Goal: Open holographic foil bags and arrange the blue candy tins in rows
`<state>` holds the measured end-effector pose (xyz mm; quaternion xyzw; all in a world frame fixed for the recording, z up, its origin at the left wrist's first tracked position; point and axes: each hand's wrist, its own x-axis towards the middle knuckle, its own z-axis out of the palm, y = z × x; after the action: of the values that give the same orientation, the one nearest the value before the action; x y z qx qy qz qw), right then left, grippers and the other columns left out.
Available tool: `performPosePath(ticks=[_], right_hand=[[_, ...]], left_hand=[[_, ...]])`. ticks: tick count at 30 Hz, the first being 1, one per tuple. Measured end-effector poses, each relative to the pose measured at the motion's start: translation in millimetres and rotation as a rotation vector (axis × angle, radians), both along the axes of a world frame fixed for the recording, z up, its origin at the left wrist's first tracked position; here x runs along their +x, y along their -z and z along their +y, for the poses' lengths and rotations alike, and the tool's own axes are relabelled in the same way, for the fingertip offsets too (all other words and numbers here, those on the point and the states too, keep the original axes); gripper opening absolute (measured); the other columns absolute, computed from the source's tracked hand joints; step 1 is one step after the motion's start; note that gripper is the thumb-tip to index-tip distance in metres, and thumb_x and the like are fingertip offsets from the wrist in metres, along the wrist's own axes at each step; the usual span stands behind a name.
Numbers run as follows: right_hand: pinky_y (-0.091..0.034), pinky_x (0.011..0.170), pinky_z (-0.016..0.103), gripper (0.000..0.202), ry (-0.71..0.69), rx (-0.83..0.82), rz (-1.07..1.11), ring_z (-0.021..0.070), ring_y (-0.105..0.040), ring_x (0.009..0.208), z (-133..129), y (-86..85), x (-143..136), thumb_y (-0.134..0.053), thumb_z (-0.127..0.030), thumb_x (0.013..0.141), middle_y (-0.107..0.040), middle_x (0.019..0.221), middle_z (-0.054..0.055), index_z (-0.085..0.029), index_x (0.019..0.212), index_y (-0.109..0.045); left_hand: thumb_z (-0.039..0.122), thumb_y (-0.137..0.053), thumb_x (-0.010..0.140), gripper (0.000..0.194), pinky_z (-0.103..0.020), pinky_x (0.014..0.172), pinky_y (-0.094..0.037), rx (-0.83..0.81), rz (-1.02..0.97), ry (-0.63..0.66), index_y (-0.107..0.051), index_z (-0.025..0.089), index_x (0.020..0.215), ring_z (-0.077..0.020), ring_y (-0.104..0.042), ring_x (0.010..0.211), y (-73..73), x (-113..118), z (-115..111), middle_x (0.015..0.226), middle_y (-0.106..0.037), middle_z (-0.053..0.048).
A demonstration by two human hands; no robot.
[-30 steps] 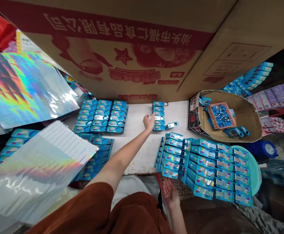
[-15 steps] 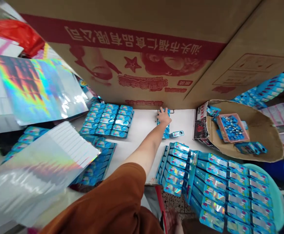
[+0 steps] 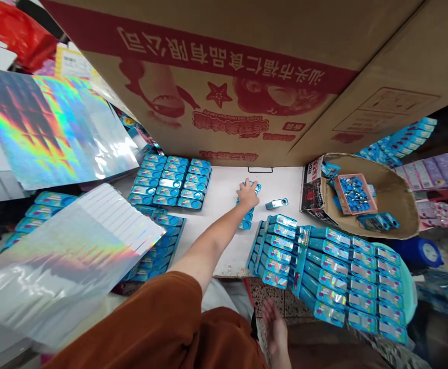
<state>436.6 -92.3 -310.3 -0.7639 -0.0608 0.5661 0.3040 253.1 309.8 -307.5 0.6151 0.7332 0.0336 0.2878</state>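
Note:
My left hand (image 3: 248,196) reaches over a short row of blue plastic pieces (image 3: 244,224) on the white tabletop, its fingers closed around the row's sides. The hand covers the middle of that row. To its right lies a single blue piece (image 3: 277,203) with a shiny label and a dark round spot at one end. My right hand (image 3: 275,328) hangs low, below the table's front edge, with the palm partly turned up, fingers stretched and nothing in it.
Blue pieces stand in a block (image 3: 170,183) at left and a large fanned stack (image 3: 331,277) at right. A cut-down carton (image 3: 401,215) holds a pink box (image 3: 349,195) of small blue parts. Behind rises a big cardboard box (image 3: 224,66). Shiny sheets (image 3: 74,266) lie at left.
My left hand has drawn the row of blue pieces toward me and left, away from the cardboard box. My right hand has come further into view. The camera view has shifted slightly.

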Motion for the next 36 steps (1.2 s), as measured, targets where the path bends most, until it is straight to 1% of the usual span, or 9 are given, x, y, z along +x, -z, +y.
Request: performPosePath(ticks=[9,14,19,23,26,28,30,33,36], right_hand=[[-0.053,0.087,0.03,0.043,0.289,-0.028,0.1,0.0189,-0.069,0.091,-6,1.7,-22,-0.071,-0.047,0.058,-0.073,0.09,0.004,-0.019,0.091,-0.064],[-0.052,0.087,0.029,0.038,0.282,-0.048,0.099,0.0173,-0.068,0.09,-16,1.6,-42,-0.068,-0.044,0.062,-0.072,0.089,0.003,-0.019,0.091,-0.064],[-0.052,0.086,0.029,0.041,0.2,-0.002,0.06,0.0173,-0.068,0.088,-24,-3.3,-73,-0.07,-0.046,0.057,-0.072,0.089,0.003,-0.019,0.088,-0.065],[-0.053,0.082,0.031,0.049,0.113,0.053,-0.065,0.0196,-0.068,0.087,-22,-10.7,-91,-0.071,-0.051,0.052,-0.071,0.089,0.005,-0.018,0.088,-0.065],[-0.053,0.075,0.032,0.053,0.092,0.082,-0.152,0.0212,-0.068,0.084,-17,-15.2,-101,-0.071,-0.053,0.049,-0.071,0.088,0.007,-0.017,0.088,-0.065],[-0.053,0.072,0.032,0.054,0.069,0.138,-0.204,0.0217,-0.068,0.083,-14,-17.1,-108,-0.07,-0.055,0.05,-0.071,0.09,0.008,-0.016,0.087,-0.066],[-0.054,0.071,0.032,0.053,0.047,0.207,-0.256,0.0223,-0.067,0.083,-12,-18.3,-115,-0.068,-0.057,0.052,-0.071,0.092,0.009,-0.016,0.086,-0.067],[-0.054,0.069,0.032,0.055,0.041,0.282,-0.291,0.0232,-0.067,0.084,-8,-19.6,-128,-0.067,-0.06,0.054,-0.071,0.094,0.01,-0.016,0.086,-0.067],[-0.054,0.069,0.031,0.058,0.056,0.306,-0.282,0.0241,-0.066,0.087,-2,-22.8,-139,-0.067,-0.062,0.053,-0.07,0.101,0.012,-0.015,0.089,-0.067]], left_hand=[[0.035,-0.063,0.071,0.069,-0.046,0.086,-0.044,-0.027,0.031,0.034,-0.038,0.034,0.135,-0.0326,-0.033,0.119,-10.1,-39,-122,0.146,-0.023,-0.008],[0.039,-0.062,0.071,0.074,-0.047,0.087,-0.043,-0.039,0.026,0.026,-0.035,0.034,0.14,-0.0337,-0.035,0.119,-9.0,-59,-194,0.148,-0.024,-0.009],[0.054,-0.058,0.074,0.081,-0.056,0.098,-0.034,-0.088,-0.027,-0.015,-0.025,0.034,0.146,-0.0382,-0.027,0.129,-14.2,-61,-211,0.154,-0.016,-0.008],[0.058,-0.054,0.078,0.082,-0.056,0.105,-0.027,0.001,-0.205,-0.087,-0.02,0.03,0.148,-0.0386,-0.016,0.138,-38.0,-88,-225,0.154,-0.013,-0.011],[0.048,-0.048,0.086,0.066,-0.043,0.11,-0.027,0.33,-0.29,-0.079,-0.028,0.022,0.144,-0.028,-0.024,0.137,-62.2,-152,-246,0.147,-0.026,-0.014],[0.043,-0.047,0.088,0.056,-0.04,0.111,-0.027,0.503,-0.224,-0.145,-0.036,0.018,0.137,-0.0251,-0.032,0.131,-78.0,-216,-255,0.138,-0.038,-0.015],[0.039,-0.044,0.089,0.049,-0.041,0.11,-0.027,0.58,-0.065,-0.304,-0.041,0.013,0.131,-0.0266,-0.036,0.126,-92.7,-287,-255,0.131,-0.043,-0.017],[0.037,-0.036,0.091,0.043,-0.043,0.108,-0.026,0.517,0.158,-0.46,-0.045,0.013,0.125,-0.0292,-0.037,0.125,-111.2,-386,-246,0.127,-0.047,-0.016],[0.049,-0.042,0.087,0.057,-0.044,0.105,-0.027,0.303,0.273,-0.558,-0.039,0.016,0.133,-0.0327,-0.032,0.128,-120.7,-454,-240,0.134,-0.043,-0.016]])
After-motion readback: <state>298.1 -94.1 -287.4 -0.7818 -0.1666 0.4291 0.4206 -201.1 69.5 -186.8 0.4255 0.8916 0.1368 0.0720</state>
